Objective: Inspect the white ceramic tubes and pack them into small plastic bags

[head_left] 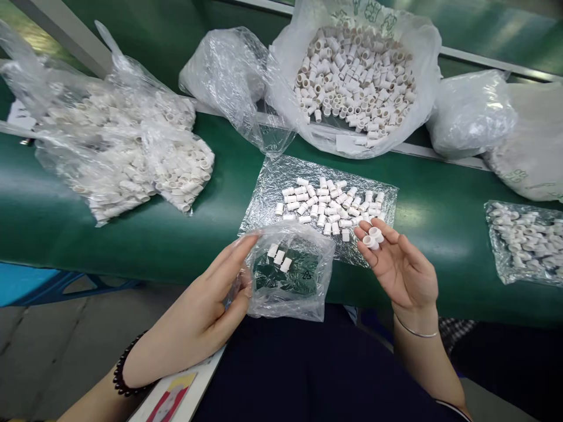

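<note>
My left hand (211, 299) grips the left edge of a clear plastic bag (308, 302) whose mouth faces up. Inside it lie three short white pipe fittings (279, 257). Palm up, my right hand (402, 269) holds several white pipe fittings (373, 237) on its fingers, to the right of the bag. A loose spread of the same white fittings (325, 202) rests on a flat clear plastic sheet (264, 199) just beyond both hands.
A large open bag (422, 70) of white fittings stands at the back. Filled clear bags (127, 152) lie at left, another small filled bag (528, 240) at right. Crumpled plastic (229, 76) and a wrapped bundle (470, 111) flank the large bag, all on a green work surface (440, 205).
</note>
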Available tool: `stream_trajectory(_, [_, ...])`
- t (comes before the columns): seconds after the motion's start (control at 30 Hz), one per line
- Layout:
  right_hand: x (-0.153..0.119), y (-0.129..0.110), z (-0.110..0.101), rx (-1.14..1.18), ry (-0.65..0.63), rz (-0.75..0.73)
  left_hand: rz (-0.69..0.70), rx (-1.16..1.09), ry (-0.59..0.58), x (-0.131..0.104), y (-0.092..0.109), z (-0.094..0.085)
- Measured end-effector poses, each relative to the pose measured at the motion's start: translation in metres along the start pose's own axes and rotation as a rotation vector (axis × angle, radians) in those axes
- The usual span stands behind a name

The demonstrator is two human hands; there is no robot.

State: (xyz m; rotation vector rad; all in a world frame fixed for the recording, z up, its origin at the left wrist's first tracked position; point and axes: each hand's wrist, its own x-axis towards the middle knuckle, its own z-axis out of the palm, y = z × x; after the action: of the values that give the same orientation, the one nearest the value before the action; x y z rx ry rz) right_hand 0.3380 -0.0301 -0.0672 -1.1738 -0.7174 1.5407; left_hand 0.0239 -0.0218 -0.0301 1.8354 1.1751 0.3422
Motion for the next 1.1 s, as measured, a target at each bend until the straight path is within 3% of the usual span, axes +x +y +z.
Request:
stream_trajectory(0.17, [-0.027, -0.027, 0.048, -0.073, -0.399, -0.122, 0.019, -0.018, -0.086, 0.005, 0.011, 0.005])
stream_trajectory(0.27, [-0.03, -0.032, 0.072, -0.367, -0.593, -0.186, 0.064, 0.007, -0.057, 0.006, 0.013, 0.007])
stream_trajectory(0.33, [-0.025, -0.031, 0.076, -0.563, -0.663, -0.281, 0.083, 0.017, -0.028, 0.005, 0.012, 0.006])
stream_trajectory(0.4, [-0.016, -0.028, 0.069, -0.684, -0.58, -0.417, 0.077, 0.016, -0.001, 0.002, 0.01, 0.005])
stream_trajectory(0.5, [0.002, -0.02, 0.044, -0.972, -0.173, -0.556, 0.048, -0.009, 0.053, -0.002, 0.005, 0.002])
stream_trajectory(0.53, [0.01, -0.016, 0.036, -1.113, -0.047, -0.54, 0.04, -0.014, 0.067, -0.002, 0.004, 0.001])
stream_trajectory(0.6, [0.023, -0.005, 0.022, -1.377, 0.073, -0.417, 0.029, -0.015, 0.08, -0.003, 0.001, 0.0])
stream_trajectory(0.7, [0.036, 0.012, 0.015, -1.61, 0.076, -0.276, 0.03, -0.02, 0.063, -0.001, -0.001, 0.0])
stream_trajectory(0.8, [0.039, 0.024, 0.018, -1.723, 0.091, -0.288, 0.024, -0.013, 0.084, -0.001, 0.0, 0.001])
stream_trajectory(1.1, [0.044, 0.04, 0.018, -1.681, 0.06, -0.279, -0.003, 0.007, 0.091, 0.0, 0.004, 0.003])
